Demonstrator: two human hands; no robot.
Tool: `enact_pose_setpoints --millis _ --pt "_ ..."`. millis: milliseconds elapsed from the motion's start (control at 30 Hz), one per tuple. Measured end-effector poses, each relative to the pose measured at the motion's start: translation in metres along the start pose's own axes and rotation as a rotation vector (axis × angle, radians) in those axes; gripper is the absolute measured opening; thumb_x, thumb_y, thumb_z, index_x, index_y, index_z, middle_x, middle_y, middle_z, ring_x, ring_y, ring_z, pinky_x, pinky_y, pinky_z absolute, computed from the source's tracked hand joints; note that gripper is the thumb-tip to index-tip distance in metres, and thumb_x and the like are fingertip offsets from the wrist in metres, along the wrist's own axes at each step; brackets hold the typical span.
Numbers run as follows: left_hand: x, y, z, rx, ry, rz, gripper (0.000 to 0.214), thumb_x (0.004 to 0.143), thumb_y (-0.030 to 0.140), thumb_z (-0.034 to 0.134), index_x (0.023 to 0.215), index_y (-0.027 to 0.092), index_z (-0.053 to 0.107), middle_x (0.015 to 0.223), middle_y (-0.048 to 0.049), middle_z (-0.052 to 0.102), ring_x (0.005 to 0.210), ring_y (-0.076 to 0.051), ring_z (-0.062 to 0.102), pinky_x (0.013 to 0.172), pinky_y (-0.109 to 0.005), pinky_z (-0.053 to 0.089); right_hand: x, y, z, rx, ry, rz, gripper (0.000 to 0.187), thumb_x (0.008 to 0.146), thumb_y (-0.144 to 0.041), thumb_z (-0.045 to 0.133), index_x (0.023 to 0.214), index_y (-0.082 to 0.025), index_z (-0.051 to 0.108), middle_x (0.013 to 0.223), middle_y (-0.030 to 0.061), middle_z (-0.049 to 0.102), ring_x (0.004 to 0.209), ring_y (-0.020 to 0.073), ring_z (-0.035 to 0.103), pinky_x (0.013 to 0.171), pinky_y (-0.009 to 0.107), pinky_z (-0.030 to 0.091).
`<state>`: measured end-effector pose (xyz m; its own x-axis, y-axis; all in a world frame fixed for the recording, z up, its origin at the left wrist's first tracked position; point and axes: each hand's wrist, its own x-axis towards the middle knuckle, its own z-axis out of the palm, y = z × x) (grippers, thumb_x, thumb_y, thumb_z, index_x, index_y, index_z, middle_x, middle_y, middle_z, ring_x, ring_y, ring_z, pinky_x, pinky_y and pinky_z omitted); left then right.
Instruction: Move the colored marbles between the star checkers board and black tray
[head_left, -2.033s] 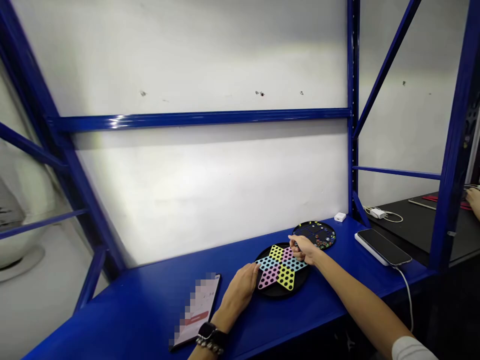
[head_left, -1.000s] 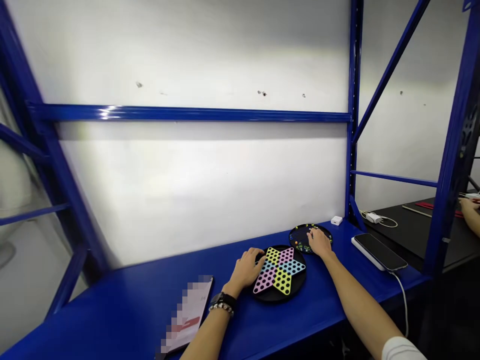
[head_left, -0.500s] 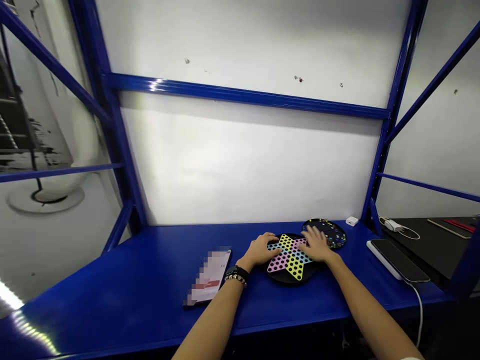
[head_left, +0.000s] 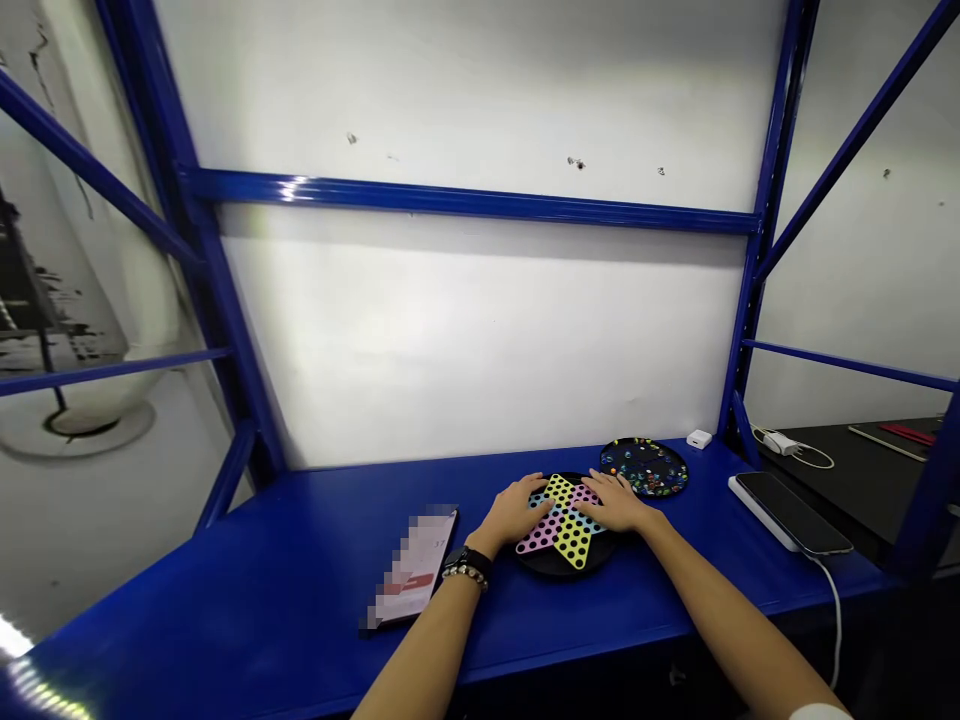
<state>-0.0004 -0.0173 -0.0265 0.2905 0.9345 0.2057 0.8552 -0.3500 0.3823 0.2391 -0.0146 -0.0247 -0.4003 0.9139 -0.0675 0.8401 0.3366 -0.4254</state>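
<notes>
A star-shaped Chinese checkers board [head_left: 574, 545], with yellow, pink and blue points and rows of dark holes, lies on a round black base [head_left: 576, 574]. My left hand [head_left: 517, 512] lies over its left side, thumb reaching inward across the holes and fingers along the far left edge. Over the right side rests my right hand [head_left: 616, 503], its fingers apart and stretched to the far edge, thumb on the board. Both palms hide parts of the star's side points. Just beyond my right hand sits a round black tray [head_left: 646, 462] of small coloured marbles.
On the blue table [head_left: 315, 560], a tablet [head_left: 412, 575] with a lit, partly pixelated screen lies left of my left forearm. A phone [head_left: 793, 510] on a white block with a cable [head_left: 838, 620] lies at right. A white adapter [head_left: 699, 439] stands near the blue rack post [head_left: 739, 350].
My right hand, blurred before near the marble tray, has come left and settled on the board. My left hand stays on its side. The whole view has shifted slightly.
</notes>
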Motion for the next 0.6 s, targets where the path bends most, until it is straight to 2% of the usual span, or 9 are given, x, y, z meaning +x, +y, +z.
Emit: enact_pose_setpoints --millis 100,233,300,433,533,600 --pt "0.000 -0.001 0.000 0.000 -0.001 0.000 0.057 0.087 0.054 0.047 0.134 0.024 0.059 0.150 -0.0052 0.049 0.131 -0.031 0.053 0.113 -0.046 0.040 0.002 0.003 0.000 0.050 0.052 -0.016 0.075 0.090 -0.064 0.042 0.151 -0.020 0.040 0.163 0.0096 0.022 0.151 0.0277 0.014 0.121 0.046 0.007" --pt "0.000 -0.001 -0.001 -0.013 -0.014 0.001 0.059 0.088 0.055 0.046 0.135 0.022 0.059 0.151 -0.0065 0.049 0.132 -0.031 0.051 0.113 -0.046 0.039 0.004 0.006 -0.006 0.061 0.266 0.055 0.060 0.091 -0.053 0.046 0.142 -0.022 0.049 0.158 0.0088 0.035 0.147 0.0278 0.023 0.118 0.044 0.018" --pt "0.000 -0.001 -0.002 -0.020 -0.018 0.002 0.059 0.088 0.057 0.046 0.134 0.023 0.059 0.151 -0.0064 0.048 0.132 -0.031 0.051 0.114 -0.045 0.039 0.004 0.010 -0.011 0.006 0.366 0.157 0.055 0.091 -0.049 0.046 0.138 -0.020 0.051 0.153 0.0106 0.041 0.144 0.0301 0.028 0.115 0.046 0.023" --pt "0.000 0.000 -0.003 -0.021 -0.037 -0.005 0.059 0.089 0.056 0.044 0.135 0.024 0.058 0.152 -0.0058 0.047 0.134 -0.030 0.049 0.114 -0.046 0.038 -0.003 0.034 -0.029 -0.142 0.445 0.471 0.053 0.090 -0.043 0.049 0.135 -0.014 0.052 0.142 0.0201 0.049 0.133 0.0378 0.039 0.104 0.051 0.035" --pt "-0.001 0.001 -0.003 -0.026 -0.022 0.005 0.057 0.089 0.055 0.044 0.134 0.023 0.059 0.151 -0.0064 0.048 0.134 -0.031 0.049 0.114 -0.047 0.038 -0.014 0.066 -0.045 -0.190 0.524 0.652 0.043 0.090 -0.027 0.049 0.129 -0.011 0.055 0.134 0.0243 0.052 0.126 0.0366 0.047 0.097 0.047 0.040" --pt "-0.002 0.002 -0.004 -0.026 -0.010 0.003 0.056 0.089 0.053 0.045 0.132 0.022 0.061 0.150 -0.0070 0.049 0.134 -0.032 0.049 0.113 -0.047 0.039 -0.021 0.087 -0.054 -0.109 0.487 0.710 0.038 0.089 -0.021 0.048 0.124 -0.012 0.058 0.130 0.0234 0.055 0.119 0.0335 0.055 0.092 0.043 0.044"
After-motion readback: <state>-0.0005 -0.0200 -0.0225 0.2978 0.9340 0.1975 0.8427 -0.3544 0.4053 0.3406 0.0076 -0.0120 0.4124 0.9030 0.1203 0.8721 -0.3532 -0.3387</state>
